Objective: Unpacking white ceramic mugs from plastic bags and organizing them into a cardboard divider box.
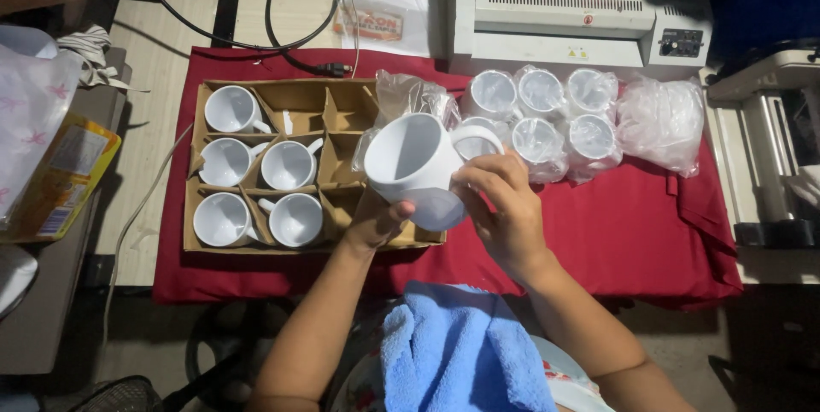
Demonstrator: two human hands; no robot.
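Both my hands hold one plain white mug (412, 163) over the red cloth (632, 233). My left hand (376, 222) grips it from below near its base. My right hand (504, 211) holds its side next to the handle, fingers curled on the wall. The mug is tilted, with its mouth facing up and left. Just to the left lies a cardboard divider box (342, 117) with several white mugs (290, 164) standing in its cells and some cells bare.
Several mugs wrapped in clear plastic (542, 113) sit behind my right hand, with crumpled plastic bags (662, 122) beside them. A white laminating machine (564, 15) stands at the back. A blue towel (457, 352) lies on my lap. Cables run at top left.
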